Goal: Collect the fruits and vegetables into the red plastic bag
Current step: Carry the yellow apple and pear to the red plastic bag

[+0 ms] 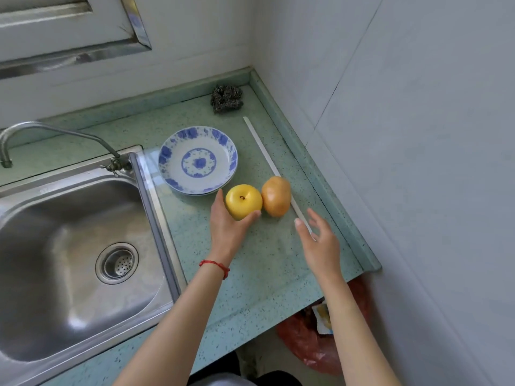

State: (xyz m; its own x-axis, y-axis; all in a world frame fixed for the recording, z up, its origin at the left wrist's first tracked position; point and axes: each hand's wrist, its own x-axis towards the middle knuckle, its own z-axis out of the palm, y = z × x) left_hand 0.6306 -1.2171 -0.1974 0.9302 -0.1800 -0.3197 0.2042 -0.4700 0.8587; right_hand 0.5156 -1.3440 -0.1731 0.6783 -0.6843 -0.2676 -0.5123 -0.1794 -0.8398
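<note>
A yellow apple (242, 198) and a brown-orange onion (276, 195) sit side by side on the green counter (250, 263), touching each other. My left hand (226, 227) cups the apple from the near left, thumb and fingers against its sides. My right hand (320, 240) hovers open just right of and nearer than the onion, apart from it. The red plastic bag (301, 341) hangs below the counter's front edge at the right, partly hidden by my right arm, with some packaging inside it.
A blue-and-white plate (172, 162) stands behind the apple. A steel scourer (226, 98) lies in the back corner. A white strip (264, 151) runs along the counter's right side. The steel sink (69, 246) and tap (55, 132) fill the left. Walls close the right and back.
</note>
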